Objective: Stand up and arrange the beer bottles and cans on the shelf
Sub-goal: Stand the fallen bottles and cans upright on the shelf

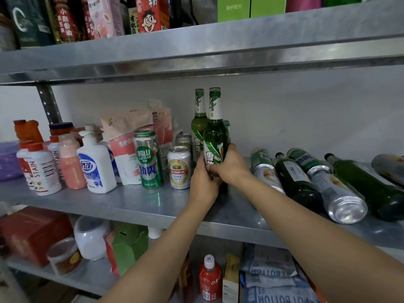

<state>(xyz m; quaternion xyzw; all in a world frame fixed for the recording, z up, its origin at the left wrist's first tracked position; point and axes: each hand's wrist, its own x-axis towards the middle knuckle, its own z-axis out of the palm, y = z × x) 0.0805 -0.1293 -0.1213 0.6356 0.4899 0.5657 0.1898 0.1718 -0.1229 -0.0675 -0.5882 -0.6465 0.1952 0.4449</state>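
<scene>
Both hands were on one green beer bottle, upright mid-shelf. Right hand was curled round the lower body at the label. Left hand gripped just below, its fingertips hidden. Bottle base was hidden, so contact with the metal shelf couldn't be confirmed, nor the fill level.

A second green bottle stood just behind-left. Left of that stood a short white can and a tall green can, both upright and unopened, then a white pump bottle and stain remover bottles.

To the right, lying on their sides: a striped can, a dark bottle, a silver can and another green bottle, packed side by side.

White wall behind. Cartons on the tier above, a red bottle on the tier below.
</scene>
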